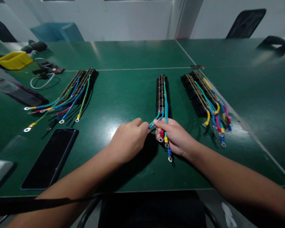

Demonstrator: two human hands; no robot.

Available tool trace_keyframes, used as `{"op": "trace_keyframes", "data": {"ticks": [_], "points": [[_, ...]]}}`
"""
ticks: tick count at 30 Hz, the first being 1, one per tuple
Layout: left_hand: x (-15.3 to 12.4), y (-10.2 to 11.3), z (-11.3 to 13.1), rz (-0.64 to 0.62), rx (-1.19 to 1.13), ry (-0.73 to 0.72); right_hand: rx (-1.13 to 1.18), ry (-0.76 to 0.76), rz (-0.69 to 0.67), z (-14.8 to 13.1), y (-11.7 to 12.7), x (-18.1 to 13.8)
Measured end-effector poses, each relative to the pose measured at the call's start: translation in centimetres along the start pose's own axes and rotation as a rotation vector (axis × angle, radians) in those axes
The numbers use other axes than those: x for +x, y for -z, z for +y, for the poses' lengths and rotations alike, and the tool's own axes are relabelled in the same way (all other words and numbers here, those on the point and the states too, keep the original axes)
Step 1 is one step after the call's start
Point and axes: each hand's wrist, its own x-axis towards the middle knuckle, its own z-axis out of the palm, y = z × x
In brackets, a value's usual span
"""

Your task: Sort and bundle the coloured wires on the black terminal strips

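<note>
A black terminal strip lies lengthwise in the middle of the green table, with green and blue wires running along it toward me. My left hand is closed, its fingertips pinching the wire ends at the strip's near end. My right hand is closed round the bundle of wire ends; red, yellow and blue ring lugs stick out below its fingers. The two hands almost touch.
A second strip with coloured wires lies to the right, a third to the left. A dark phone lies at the near left. Farther left are a yellow tray, a white cable and a black tool.
</note>
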Motion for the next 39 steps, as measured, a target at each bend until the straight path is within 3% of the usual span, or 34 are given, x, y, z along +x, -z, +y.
{"op": "trace_keyframes", "data": {"ticks": [39], "points": [[0.22,0.06,0.09,0.003,-0.099,-0.062,-0.01,-0.047,-0.031,-0.38,-0.28,-0.02]]}}
